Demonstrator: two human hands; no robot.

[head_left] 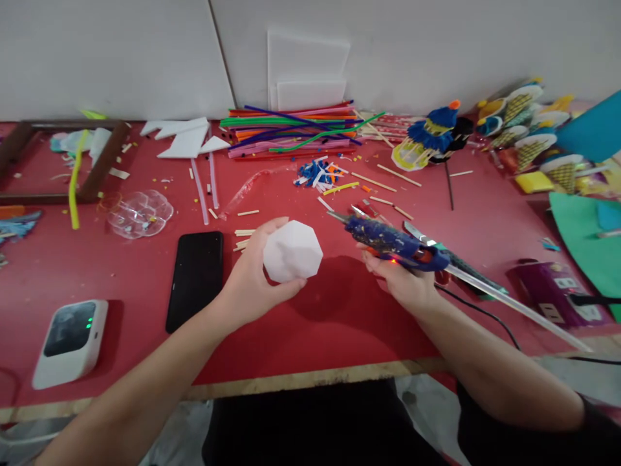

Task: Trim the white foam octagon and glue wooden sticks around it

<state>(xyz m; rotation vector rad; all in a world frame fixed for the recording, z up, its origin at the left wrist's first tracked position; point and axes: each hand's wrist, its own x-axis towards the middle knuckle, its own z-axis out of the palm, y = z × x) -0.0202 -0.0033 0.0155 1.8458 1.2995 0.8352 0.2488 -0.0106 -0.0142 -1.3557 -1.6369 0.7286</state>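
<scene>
Head view, white octagon: the white octagonal piece (pixel 293 252) is up off the red tabletop (pixel 315 343), in front of the person, left of the glue gun (pixel 388 243); its outline looks fully cut.
Glue on octagon: none seen on the visible face; the far side is hidden. Judged an early stage, the piece shaped but nothing attached yet.
Left hand (pixel 252 281): thumb and fingers curved in a wide C, clamped on the octagon's edge.
Right hand (pixel 410 285): wrapped around the glue gun's grip; whether the trigger is pressed cannot be told.
Hands: well apart, each loaded.
Glue gun: red light lit, nozzle toward the octagon's side but not touching it; a clear glue stick (pixel 514 307) juts from the rear.
Loose stock: pipe cleaners (pixel 291 123), clipped pieces (pixel 313 173) and white cutouts (pixel 187 139) lie unattached.
Made-up items: a blue-tufted figure (pixel 433 129) and cone-patterned ornaments (pixel 531 152) at right look assembled.
</scene>
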